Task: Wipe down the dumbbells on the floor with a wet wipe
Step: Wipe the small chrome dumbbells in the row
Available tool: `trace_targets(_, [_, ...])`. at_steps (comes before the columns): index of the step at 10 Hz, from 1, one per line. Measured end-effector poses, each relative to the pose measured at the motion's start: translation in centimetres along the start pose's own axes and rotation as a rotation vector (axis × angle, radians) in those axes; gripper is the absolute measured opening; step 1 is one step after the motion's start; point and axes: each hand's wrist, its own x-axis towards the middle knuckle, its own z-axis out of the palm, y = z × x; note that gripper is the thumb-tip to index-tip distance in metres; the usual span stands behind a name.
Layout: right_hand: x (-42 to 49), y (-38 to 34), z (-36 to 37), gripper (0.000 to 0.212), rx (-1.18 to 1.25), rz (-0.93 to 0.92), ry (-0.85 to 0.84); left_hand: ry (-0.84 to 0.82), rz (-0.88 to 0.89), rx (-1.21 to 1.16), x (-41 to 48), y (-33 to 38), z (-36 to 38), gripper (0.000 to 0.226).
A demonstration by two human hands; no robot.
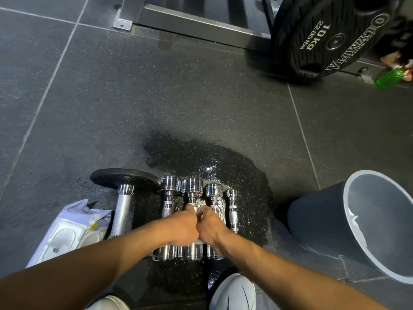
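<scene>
A: What do the hands do?

B: The left hand [182, 227] and the right hand [211, 224] are side by side, knuckles touching, over the middle dumbbell [191, 186]. The fingers of both are curled down around its handle. A small piece of white wet wipe [194, 208] shows at the left thumb, pressed on the handle. The right hand also seems to pinch a bit of white, but I cannot tell it clearly. Both forearms come in from below, bare.

A: And the dumbbells, how do they look?

B: They are chrome, smooth and shining, with round cylinder heads and knurled handles. Four small ones lie in a row on the floor [156, 97], close together, from the larger one [170, 184] at the left to the thinnest [232, 195] at the right. Just left of them lies a bigger bar [122, 211] with a rough grip and a black rubber plate [125, 179].

A: What is around?

B: The floor is dark speckled rubber tiles, with a wet dark patch [212, 157] under the row. A white pack of wipes [71, 231] lies at the left. A grey plastic bucket [324, 218] stands at the right. Farther away, a black weight plate [324, 36] leans at a metal frame [190, 19]. White shoes [233, 291] are at the bottom.
</scene>
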Motion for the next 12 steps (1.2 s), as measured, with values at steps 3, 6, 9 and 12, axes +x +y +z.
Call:
trace_targets(3, [1.1, -2.0, 0.0, 0.008, 0.141, -0.021, 0.057, 0.135, 0.014, -0.013, 0.9, -0.9, -0.6, 0.050])
trace_targets(6, [-1.5, -0.2, -0.6, 0.029, -0.502, -0.169, 0.018, -0.098, 0.045, 0.291, -0.5, 0.6, 0.2, 0.032])
trace_targets(9, [-0.2, -1.9, -1.1, 0.032, -0.314, -0.372, 0.197, 0.109, 0.003, -0.076, 0.5, 0.0, 1.0, 0.064])
trace_targets(12, [-3.1, 0.6, -0.2, 0.048, -0.670, -0.485, 0.026, -0.054, -0.070, -0.205, -0.1, -1.0, 0.4, 0.018])
